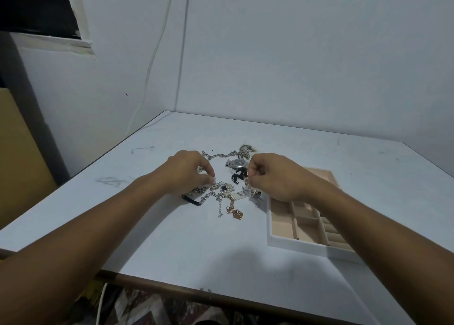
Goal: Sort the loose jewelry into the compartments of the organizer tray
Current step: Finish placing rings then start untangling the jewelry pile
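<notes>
A tangle of loose jewelry lies mid-table: a silver chain [217, 155], a wristwatch [237, 163], a pearl strand [227, 189], a gold chain [234, 210] and a black band [190, 200]. My left hand [186, 171] hovers over the pile's left side, its fingertips pinching a small silver piece [214, 183]. My right hand [275, 176] is curled at the pile's right side and pinches a thin chain [248, 183] that hangs down to the table. The organizer tray [290, 245], white-rimmed with beige compartments, sits to the right, partly hidden under my right forearm.
The white table [172, 238] stands in a corner with walls behind and to the left. A thin cable [157, 47] runs down the wall. The table's front edge is close to me, with clutter on the floor below it.
</notes>
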Action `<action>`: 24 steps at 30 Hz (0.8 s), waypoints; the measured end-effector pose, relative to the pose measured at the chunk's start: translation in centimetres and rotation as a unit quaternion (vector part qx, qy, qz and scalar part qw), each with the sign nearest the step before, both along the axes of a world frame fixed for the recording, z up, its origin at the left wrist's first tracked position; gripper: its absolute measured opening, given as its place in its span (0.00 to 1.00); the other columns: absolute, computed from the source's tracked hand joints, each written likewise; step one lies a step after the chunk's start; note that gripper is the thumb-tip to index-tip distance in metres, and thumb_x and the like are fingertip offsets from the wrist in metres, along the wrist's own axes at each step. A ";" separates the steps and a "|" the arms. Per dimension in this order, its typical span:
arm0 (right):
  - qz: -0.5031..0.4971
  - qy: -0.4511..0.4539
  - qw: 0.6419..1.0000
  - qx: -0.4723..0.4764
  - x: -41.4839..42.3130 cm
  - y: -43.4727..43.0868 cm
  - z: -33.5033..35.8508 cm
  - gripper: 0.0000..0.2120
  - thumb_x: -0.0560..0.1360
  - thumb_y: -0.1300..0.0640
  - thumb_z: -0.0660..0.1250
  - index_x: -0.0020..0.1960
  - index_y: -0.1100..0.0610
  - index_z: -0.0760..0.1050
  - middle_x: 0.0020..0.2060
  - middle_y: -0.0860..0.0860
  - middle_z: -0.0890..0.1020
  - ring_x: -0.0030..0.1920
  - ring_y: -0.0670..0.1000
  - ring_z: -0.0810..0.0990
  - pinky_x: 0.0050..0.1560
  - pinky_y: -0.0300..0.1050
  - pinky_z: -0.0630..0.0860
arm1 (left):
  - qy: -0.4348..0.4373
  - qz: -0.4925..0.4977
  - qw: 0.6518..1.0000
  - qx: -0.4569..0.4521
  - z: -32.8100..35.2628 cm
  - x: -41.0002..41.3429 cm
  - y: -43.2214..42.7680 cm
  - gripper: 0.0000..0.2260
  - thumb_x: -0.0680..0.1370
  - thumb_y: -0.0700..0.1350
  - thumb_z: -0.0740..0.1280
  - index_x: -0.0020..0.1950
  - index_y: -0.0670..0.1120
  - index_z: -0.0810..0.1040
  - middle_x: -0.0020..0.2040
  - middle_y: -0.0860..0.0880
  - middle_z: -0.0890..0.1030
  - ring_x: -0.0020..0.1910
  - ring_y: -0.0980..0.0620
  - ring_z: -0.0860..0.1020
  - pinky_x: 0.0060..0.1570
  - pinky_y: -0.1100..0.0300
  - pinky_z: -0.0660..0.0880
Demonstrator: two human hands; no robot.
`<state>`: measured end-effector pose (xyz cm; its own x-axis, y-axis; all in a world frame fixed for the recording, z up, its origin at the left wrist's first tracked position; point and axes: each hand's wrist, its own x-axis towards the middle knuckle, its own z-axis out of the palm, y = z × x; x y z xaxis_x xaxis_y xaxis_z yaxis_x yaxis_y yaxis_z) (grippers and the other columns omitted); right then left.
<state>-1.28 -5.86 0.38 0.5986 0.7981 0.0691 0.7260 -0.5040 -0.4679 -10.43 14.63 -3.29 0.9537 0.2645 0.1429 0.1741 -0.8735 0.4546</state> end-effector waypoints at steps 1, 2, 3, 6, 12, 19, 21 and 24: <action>-0.003 0.001 1.000 0.003 0.0 0.0 0.1 0.04 0.75 0.59 0.65 0.42 0.51 0.73 0.35 0.43 0.76 0.35 0.42 0.73 0.37 0.39 0.69 | -0.003 0.000 1.000 0.003 0.0 0.2 -0.1 0.04 0.72 0.55 0.72 0.42 0.57 0.82 0.52 0.56 0.79 0.54 0.54 0.76 0.59 0.50 0.72; -0.007 0.001 1.000 0.006 0.0 -0.1 0.1 0.05 0.74 0.59 0.65 0.41 0.51 0.73 0.36 0.43 0.77 0.35 0.43 0.73 0.37 0.39 0.69 | -0.006 0.000 1.000 0.004 0.0 0.3 -0.3 0.05 0.72 0.56 0.72 0.42 0.57 0.83 0.53 0.56 0.79 0.55 0.54 0.75 0.60 0.50 0.71; -0.009 0.000 1.000 0.008 -0.1 -0.2 0.2 0.05 0.74 0.59 0.64 0.41 0.51 0.73 0.36 0.44 0.77 0.35 0.43 0.73 0.37 0.40 0.69 | -0.007 0.000 1.000 0.008 -0.1 0.3 -0.4 0.05 0.72 0.56 0.72 0.42 0.56 0.83 0.54 0.55 0.79 0.56 0.53 0.75 0.60 0.50 0.71; -0.015 -0.003 1.000 0.012 -0.2 -0.4 0.2 0.03 0.74 0.59 0.64 0.42 0.53 0.74 0.36 0.46 0.78 0.35 0.44 0.73 0.38 0.40 0.69 | -0.005 0.000 1.000 0.020 -0.2 0.4 -0.6 0.06 0.72 0.55 0.72 0.43 0.54 0.84 0.55 0.55 0.79 0.57 0.53 0.75 0.61 0.49 0.70; -0.017 0.000 0.999 0.030 -0.5 -0.6 0.2 0.02 0.73 0.59 0.65 0.43 0.53 0.75 0.36 0.46 0.78 0.35 0.44 0.73 0.39 0.41 0.70 | 0.015 0.014 0.999 0.050 -0.3 0.7 -1.3 0.08 0.71 0.56 0.73 0.43 0.52 0.84 0.52 0.52 0.80 0.58 0.51 0.73 0.61 0.48 0.69; -0.028 0.050 0.997 0.057 -0.8 -0.9 0.8 0.05 0.74 0.58 0.66 0.39 0.52 0.75 0.32 0.44 0.78 0.33 0.44 0.73 0.37 0.40 0.69 | 0.025 0.033 0.998 0.045 0.2 0.6 -1.9 0.06 0.71 0.51 0.73 0.41 0.50 0.82 0.48 0.52 0.80 0.52 0.52 0.74 0.56 0.52 0.70; -0.029 0.065 0.996 0.062 -0.7 -1.1 1.1 0.05 0.74 0.59 0.67 0.40 0.54 0.77 0.32 0.44 0.79 0.33 0.43 0.75 0.38 0.39 0.70 | 0.025 0.037 0.998 0.035 0.3 0.6 -1.9 0.04 0.72 0.49 0.73 0.41 0.50 0.82 0.46 0.54 0.79 0.50 0.53 0.74 0.55 0.53 0.71; -0.036 0.111 0.990 0.075 -0.6 -1.4 1.4 0.03 0.74 0.60 0.67 0.42 0.59 0.77 0.32 0.48 0.81 0.26 0.41 0.72 0.31 0.33 0.68 | 0.022 0.041 0.999 0.023 0.6 0.4 -1.7 0.04 0.73 0.48 0.71 0.40 0.49 0.81 0.45 0.55 0.80 0.47 0.54 0.76 0.51 0.55 0.72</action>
